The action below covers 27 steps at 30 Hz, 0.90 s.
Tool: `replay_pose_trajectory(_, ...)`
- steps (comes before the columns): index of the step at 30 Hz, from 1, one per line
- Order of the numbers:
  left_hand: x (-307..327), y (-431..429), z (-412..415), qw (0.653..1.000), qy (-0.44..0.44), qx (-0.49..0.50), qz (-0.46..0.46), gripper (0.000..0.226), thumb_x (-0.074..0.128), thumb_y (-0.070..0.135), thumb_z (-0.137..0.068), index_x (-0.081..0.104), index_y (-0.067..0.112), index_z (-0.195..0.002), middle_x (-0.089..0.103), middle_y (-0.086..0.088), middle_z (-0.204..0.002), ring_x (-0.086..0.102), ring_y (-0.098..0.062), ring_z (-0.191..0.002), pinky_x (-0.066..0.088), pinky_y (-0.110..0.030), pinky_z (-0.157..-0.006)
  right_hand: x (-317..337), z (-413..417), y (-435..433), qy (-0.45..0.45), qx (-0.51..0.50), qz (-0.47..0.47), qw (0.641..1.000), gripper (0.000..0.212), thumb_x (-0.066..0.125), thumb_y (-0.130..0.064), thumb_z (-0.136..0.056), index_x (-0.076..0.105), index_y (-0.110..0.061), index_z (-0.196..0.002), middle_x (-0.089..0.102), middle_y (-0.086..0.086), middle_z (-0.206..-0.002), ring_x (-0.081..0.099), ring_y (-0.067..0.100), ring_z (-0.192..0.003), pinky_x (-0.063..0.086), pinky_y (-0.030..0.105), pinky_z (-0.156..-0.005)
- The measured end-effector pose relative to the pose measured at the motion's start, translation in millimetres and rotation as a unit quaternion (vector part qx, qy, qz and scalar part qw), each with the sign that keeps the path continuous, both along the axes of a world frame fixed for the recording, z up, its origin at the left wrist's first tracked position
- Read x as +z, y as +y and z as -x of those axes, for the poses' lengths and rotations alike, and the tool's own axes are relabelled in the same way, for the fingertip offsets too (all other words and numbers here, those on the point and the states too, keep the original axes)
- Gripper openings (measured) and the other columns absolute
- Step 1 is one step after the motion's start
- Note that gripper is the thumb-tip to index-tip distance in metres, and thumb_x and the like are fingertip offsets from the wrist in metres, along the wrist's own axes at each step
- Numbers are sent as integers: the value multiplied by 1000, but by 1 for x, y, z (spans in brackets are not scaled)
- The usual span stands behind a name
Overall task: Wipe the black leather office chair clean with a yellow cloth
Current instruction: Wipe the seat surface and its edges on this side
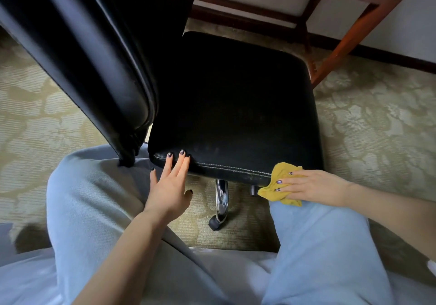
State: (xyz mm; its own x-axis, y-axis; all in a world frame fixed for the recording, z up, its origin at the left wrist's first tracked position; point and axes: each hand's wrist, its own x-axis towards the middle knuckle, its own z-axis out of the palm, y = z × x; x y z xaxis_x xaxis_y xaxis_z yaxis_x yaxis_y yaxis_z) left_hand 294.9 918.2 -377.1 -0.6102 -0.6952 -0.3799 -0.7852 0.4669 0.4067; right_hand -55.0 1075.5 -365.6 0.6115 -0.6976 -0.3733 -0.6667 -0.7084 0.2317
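Knees [94, 198] nearest; my flat left hand [169, 186] braced roll-prone black leather office chair [236, 104], flat right hand [313, 186] pressed limp yellow cloth [279, 171].

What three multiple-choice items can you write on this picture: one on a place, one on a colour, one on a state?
1. Where on the seat is the cloth?
A. its middle
B. its near edge, right end
C. its far edge

2. What colour is the cloth?
A. blue
B. white
C. yellow

3. How is the left hand?
A. fingers straight, tips on the seat's edge
B. a fist on the lap
C. gripping the cloth

Answers:
1 B, the right hand presses the cloth against that edge.
2 C, it shows plainly yellow beside the black seat.
3 A, its straight fingers touch the near edge and hold nothing.
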Motion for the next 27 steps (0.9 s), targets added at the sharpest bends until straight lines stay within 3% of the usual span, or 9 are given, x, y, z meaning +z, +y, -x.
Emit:
replay_pose_trajectory(3,0,0,0,1000,1,-2,0,81,49,28,-95,-10,22,-151,-18,7,-157,-20,-20,-144,2,-53,-116,9,-5,1,-7,-9,-32,999,66,97,-23,-40,74,-28,-102,67,-9,-119,60,14,-115,44,33,-100)
replay_pose_trajectory(5,0,1,1,1000,2,-3,0,81,49,28,-95,-10,21,-151,-19,7,-157,-20,-21,-144,3,-54,-116,9,-9,-2,-15,-9,-42,999,64,96,-22,-42,74,-27,-102,67,-8,-118,62,15,-113,50,34,-92)
replay_pose_trajectory(15,0,-1,0,1000,5,1,-8,80,48,26,-95,-9,22,-151,-19,8,-157,-21,-20,-144,1,-53,-116,-4,-66,-65,-73,30,-70,994,61,95,-17,-47,73,-23,-103,67,-3,-120,59,16,-118,45,32,-97)
replay_pose_trajectory(22,2,0,1,1000,-4,6,-13,78,46,27,-96,-9,23,-151,-19,9,-157,-20,-19,-144,0,-54,-115,-21,-130,-122,-151,67,-22,986,37,86,-7,-64,74,-15,-98,69,1,-113,60,19,-115,44,35,-100)
replay_pose_trajectory(27,3,3,0,999,-40,-1,19,77,44,29,-97,-11,21,-151,-22,5,-156,-22,-27,-143,-2,-53,-115,-24,-157,-138,-221,22,25,975,32,80,1,-69,72,-14,-96,69,1,-109,59,20,-115,47,35,-98)
